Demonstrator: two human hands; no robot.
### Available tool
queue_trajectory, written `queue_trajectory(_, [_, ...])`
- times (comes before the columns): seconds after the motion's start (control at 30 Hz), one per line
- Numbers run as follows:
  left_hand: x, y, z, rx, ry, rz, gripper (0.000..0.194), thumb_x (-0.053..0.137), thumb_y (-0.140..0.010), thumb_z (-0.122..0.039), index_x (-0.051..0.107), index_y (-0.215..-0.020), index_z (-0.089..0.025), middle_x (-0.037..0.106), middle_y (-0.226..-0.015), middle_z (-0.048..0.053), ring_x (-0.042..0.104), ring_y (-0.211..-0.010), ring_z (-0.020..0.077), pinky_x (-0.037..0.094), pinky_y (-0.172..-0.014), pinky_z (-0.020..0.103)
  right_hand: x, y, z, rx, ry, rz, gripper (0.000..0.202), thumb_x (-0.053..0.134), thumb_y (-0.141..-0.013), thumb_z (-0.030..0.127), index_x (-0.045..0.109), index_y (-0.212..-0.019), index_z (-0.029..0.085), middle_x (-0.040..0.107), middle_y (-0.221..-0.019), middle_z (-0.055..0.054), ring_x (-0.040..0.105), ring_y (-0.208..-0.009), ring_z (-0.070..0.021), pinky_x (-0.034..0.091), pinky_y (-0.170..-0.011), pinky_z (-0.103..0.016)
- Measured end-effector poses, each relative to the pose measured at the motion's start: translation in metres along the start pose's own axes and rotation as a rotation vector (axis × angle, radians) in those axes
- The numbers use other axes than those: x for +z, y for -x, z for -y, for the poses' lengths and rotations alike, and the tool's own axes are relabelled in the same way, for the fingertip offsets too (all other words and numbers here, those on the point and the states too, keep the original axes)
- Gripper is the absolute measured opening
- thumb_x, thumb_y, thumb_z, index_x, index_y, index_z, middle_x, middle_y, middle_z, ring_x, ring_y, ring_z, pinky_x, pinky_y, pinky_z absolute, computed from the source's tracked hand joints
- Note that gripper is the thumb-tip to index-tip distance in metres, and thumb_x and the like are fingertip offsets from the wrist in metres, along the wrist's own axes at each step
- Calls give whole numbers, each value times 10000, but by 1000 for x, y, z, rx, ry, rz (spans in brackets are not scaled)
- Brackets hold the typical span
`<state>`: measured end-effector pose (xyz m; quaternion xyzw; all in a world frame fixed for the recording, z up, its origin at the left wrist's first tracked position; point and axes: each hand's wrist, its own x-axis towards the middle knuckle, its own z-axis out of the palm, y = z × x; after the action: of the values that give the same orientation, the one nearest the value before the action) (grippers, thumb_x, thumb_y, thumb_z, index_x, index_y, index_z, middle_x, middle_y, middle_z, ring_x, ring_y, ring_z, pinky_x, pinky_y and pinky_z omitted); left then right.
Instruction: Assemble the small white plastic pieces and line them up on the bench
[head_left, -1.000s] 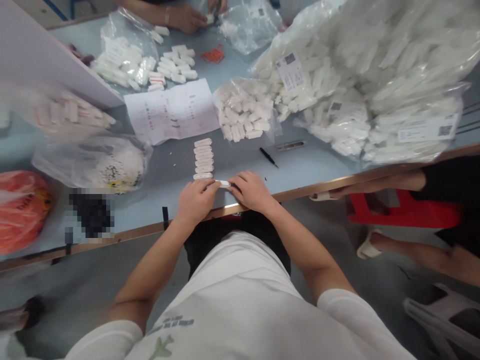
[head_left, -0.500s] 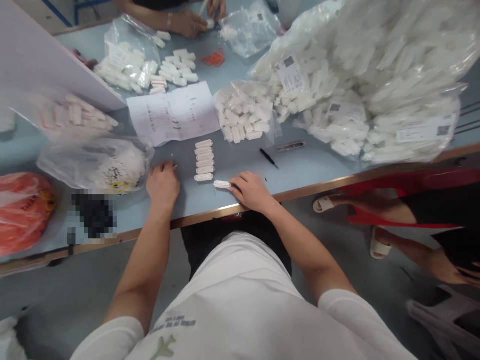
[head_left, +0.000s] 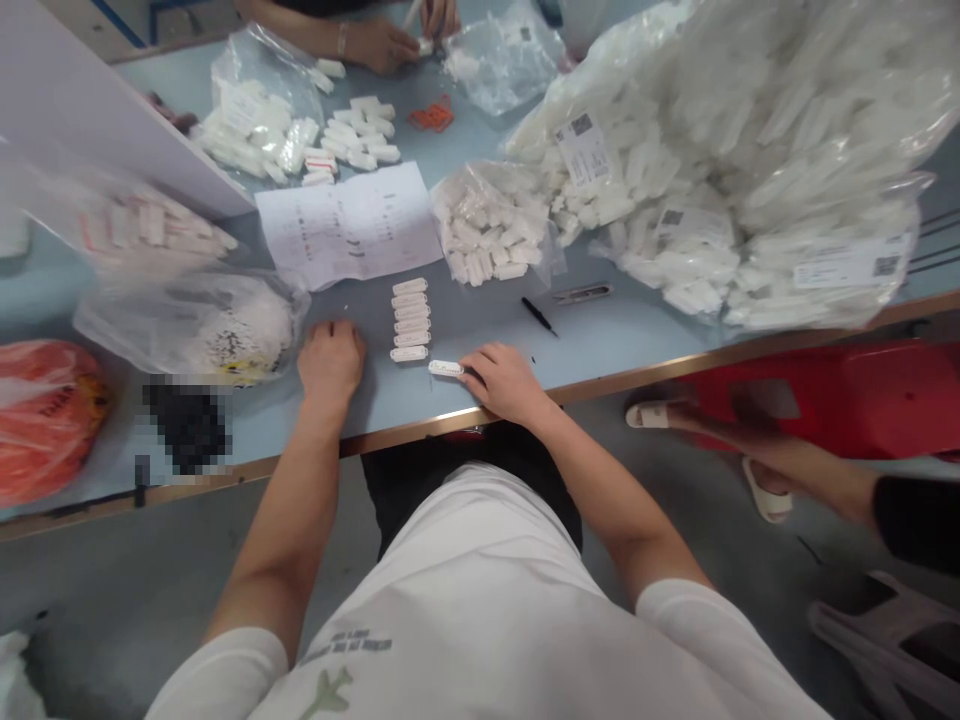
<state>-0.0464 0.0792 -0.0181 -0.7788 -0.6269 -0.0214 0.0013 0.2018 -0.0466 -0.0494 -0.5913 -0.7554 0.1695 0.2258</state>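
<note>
My right hand (head_left: 502, 382) rests by the table's front edge, its thumb and fingers closed on one end of a small white slotted plastic piece (head_left: 445, 368). That piece lies almost flat, pointing left. Just beyond it a column of several similar white pieces (head_left: 410, 326) lies on the table. My left hand (head_left: 331, 360) sits knuckles up to the left of the column, fingers curled down against the surface. Whatever may be under those fingers is hidden. A black pen-like tool (head_left: 539, 317) and small metal thread snips (head_left: 582, 293) lie beyond my right hand.
A printed sheet (head_left: 349, 225) lies behind the column, beside a bag of white pieces (head_left: 491, 225). Large filled bags (head_left: 750, 130) crowd the right. A plastic bag (head_left: 195, 325) and an orange bag (head_left: 49, 420) stand left. Across the table, another person's hands (head_left: 394, 48) work.
My left hand has shifted slightly right, and its fingers are curled further under. My right hand and the white piece stay nearly still. At the right, another person's legs have moved, showing more red stool.
</note>
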Motion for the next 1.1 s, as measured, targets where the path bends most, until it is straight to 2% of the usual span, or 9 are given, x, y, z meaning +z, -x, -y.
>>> queue_trajectory(0.1, [-3,8,-12,-17,146,-30,167,521,-853,-223,638,-970,-197,648,-947,100,603,-909,238,444,-789,342,1,0,0,-7,5,-7,221,523,-996,335,670,-1056,181,679,-1001,-104,543,-896,-231,352,-766,-341])
queue_trajectory(0.2, [-8,24,-28,33,318,5,129,551,-826,-231,626,-929,-209,675,-886,48,618,-846,192,457,-790,311,2,0,0,-9,14,-12,223,517,-997,340,672,-1047,188,676,-996,-100,539,-890,-231,353,-766,-341])
queue_trajectory(0.37, [-9,47,-53,165,469,115,131,577,-844,-273,646,-939,-216,687,-826,2,599,-715,143,468,-724,264,0,0,0,-8,28,-6,239,519,-997,357,676,-1044,184,668,-961,-97,530,-881,-232,351,-766,-344])
queue_trajectory(0.43, [-4,50,-59,249,484,84,132,569,-877,-281,667,-933,-213,694,-854,23,612,-763,153,478,-746,268,-1,0,0,-18,28,-5,258,505,-1003,370,676,-1039,181,665,-946,-97,526,-878,-233,348,-760,-345])
queue_trajectory(0.53, [4,52,-61,350,513,-29,174,548,-923,-296,699,-935,-210,681,-918,57,623,-888,173,491,-807,280,0,0,-1,-32,24,-22,279,491,-1008,388,672,-1033,178,661,-945,-95,523,-878,-231,348,-762,-346])
queue_trajectory(0.63, [10,52,-60,389,523,-78,185,559,-935,-308,715,-945,-210,650,-903,57,615,-895,170,497,-809,278,1,1,-2,-40,19,-24,274,491,-1008,388,668,-1045,182,657,-951,-94,520,-881,-231,347,-765,-347])
queue_trajectory(1.1, [8,54,-59,498,308,-74,282,445,-994,-312,703,-966,-201,658,-923,80,608,-855,190,485,-759,302,-1,-1,-1,-50,5,-27,292,472,-1014,389,669,-1027,174,655,-938,-100,519,-867,-230,348,-762,-349])
